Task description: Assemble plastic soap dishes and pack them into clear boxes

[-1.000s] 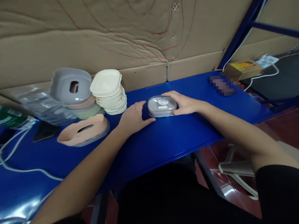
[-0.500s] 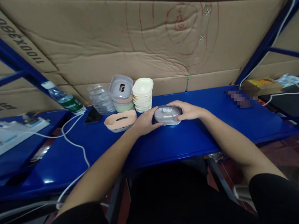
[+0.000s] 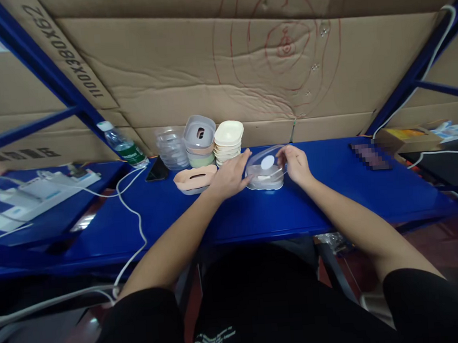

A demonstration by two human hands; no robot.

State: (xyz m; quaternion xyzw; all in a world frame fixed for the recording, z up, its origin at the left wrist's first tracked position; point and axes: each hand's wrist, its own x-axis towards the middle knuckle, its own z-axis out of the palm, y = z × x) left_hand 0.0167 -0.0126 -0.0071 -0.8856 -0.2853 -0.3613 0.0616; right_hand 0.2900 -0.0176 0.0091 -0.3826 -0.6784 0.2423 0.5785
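Note:
A small grey oval box [image 3: 266, 181] sits on the blue table [image 3: 332, 195] in front of me. Its clear lid [image 3: 266, 163], with a round white sticker, is raised and tilted above the box. My right hand [image 3: 298, 165] pinches the lid's right edge. My left hand [image 3: 229, 177] rests against the box's left side with the fingers curved round it.
Left of the box lie a pink tray [image 3: 195, 178] and stacks of cream lids [image 3: 228, 139], grey and green boxes [image 3: 199, 141] and clear lids [image 3: 171, 147]. A water bottle [image 3: 123, 144], a black phone [image 3: 158, 169], white cables [image 3: 132, 209] and cardboard boxes [image 3: 403, 138] are around.
The clear lid has come up off the grey box, lifted by my right hand. My head has risen and turned, so more of the left table shows.

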